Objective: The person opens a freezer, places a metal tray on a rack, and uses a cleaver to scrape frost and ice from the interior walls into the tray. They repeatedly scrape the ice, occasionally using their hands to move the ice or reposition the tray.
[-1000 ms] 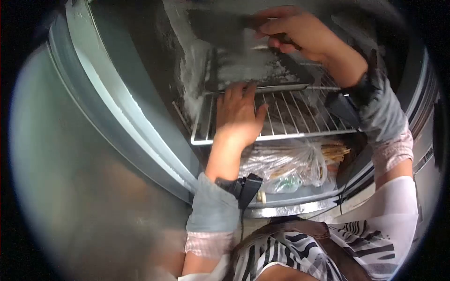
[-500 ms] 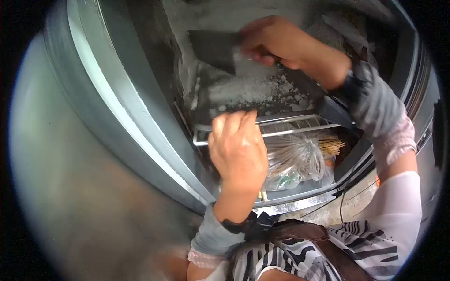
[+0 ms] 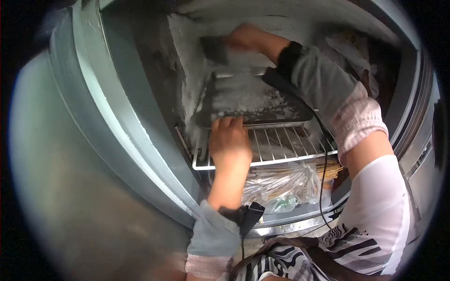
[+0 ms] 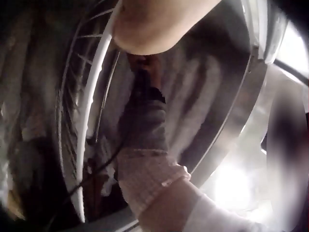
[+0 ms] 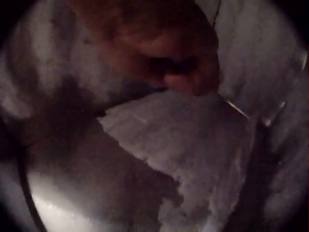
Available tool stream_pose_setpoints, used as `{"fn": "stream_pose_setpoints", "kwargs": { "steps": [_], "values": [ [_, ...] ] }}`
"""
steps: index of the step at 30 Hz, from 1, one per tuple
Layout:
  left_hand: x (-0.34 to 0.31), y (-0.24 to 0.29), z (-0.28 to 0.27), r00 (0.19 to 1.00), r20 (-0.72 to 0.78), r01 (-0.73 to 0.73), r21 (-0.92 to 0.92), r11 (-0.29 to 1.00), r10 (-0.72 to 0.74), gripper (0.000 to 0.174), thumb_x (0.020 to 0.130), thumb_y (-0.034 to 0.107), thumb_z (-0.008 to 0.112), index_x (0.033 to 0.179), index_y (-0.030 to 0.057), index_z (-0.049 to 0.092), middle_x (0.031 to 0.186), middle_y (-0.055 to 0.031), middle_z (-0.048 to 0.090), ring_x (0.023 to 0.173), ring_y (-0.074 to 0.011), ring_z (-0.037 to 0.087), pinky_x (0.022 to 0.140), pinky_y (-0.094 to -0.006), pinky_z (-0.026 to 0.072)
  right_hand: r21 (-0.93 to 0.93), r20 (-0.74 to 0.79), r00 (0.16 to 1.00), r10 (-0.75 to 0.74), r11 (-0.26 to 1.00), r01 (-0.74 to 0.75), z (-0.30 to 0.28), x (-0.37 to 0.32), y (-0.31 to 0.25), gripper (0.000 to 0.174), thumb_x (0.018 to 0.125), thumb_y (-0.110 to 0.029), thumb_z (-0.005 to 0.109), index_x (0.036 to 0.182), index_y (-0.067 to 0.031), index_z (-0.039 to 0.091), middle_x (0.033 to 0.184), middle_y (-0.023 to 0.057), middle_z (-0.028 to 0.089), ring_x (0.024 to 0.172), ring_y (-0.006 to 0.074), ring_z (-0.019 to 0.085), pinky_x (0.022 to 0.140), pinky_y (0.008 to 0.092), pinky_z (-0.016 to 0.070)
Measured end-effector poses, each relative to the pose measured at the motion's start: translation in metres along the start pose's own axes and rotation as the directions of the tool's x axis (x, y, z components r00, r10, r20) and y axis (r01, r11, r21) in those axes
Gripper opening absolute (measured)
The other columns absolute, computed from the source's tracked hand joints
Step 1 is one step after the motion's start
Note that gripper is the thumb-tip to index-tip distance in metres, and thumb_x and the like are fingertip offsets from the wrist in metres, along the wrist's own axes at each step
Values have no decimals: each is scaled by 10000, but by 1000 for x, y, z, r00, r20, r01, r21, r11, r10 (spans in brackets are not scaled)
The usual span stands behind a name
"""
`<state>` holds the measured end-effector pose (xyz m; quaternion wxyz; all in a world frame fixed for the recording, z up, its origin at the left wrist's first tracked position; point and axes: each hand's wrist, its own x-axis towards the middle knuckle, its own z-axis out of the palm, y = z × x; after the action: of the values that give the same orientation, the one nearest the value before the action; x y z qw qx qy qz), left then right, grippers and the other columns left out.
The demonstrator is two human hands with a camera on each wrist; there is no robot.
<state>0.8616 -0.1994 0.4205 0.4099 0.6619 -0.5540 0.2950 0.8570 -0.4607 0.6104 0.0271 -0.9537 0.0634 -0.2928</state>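
Inside an open freezer my right hand (image 3: 243, 38) holds a dark, flat scraper (image 3: 215, 50) by its end, up against the frosted left back corner. In the right wrist view the curled fingers (image 5: 193, 82) lie over a pale, ragged-edged sheet of frost (image 5: 188, 130). A dark metal tray (image 3: 204, 119), strewn with loose ice crumbs (image 3: 276, 100), stands below on a white wire rack (image 3: 281, 162). My left hand (image 3: 230, 143) grips the tray's near rim at its left end, fingers bent over it. Motion blurs the right hand and scraper.
The freezer door (image 3: 93, 187) hangs open at the left. Frost coats the inner walls (image 3: 180, 61). Clear plastic bags with thin sticks (image 3: 290, 185) lie under the rack; another bag (image 3: 349, 51) is at the right. A black cable (image 3: 322, 187) hangs from the right wrist.
The tray came forward toward the rack's front edge, then went back, with the left hand at its rim. The right hand and scraper have moved deeper, toward the back left corner.
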Motion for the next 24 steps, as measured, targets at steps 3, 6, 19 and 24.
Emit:
{"fn": "stream_pose_setpoints", "kwargs": {
  "steps": [3,6,19,24],
  "values": [
    [13,2,8,972,180,145,34,989,-149,252,802,163,604,1024,50,646,1073,-151,600,1070,-330,507,900,-411,435,-33,-9,962,273,961,-273,-32,-46,-38,208,764,-203,642,878,-30,656,711,54,576,539,113,468,438,281,373],
    [21,-6,23,965,231,96,133,986,-125,252,826,172,590,1035,38,636,1079,-172,594,1076,-346,504,909,-415,429,201,-78,941,329,930,-309,-60,-101,-46,238,783,-158,627,964,-3,637,788,72,597,543,95,447,417,236,334],
    [25,-22,32,972,234,-28,20,999,23,500,839,156,579,1238,-94,410,1298,-352,328,1280,-458,243,1090,-482,167,881,-76,731,678,389,-269,-92,-193,58,350,864,-91,552,1181,42,491,945,177,613,568,82,445,429,199,358],
    [19,-20,33,985,156,58,72,996,-69,509,841,160,581,1237,-113,416,1315,-359,299,1267,-487,236,1081,-493,184,821,-40,778,627,465,-332,-105,-191,117,330,842,-109,594,1139,23,535,904,171,625,598,92,490,425,189,373]
  ]
}}
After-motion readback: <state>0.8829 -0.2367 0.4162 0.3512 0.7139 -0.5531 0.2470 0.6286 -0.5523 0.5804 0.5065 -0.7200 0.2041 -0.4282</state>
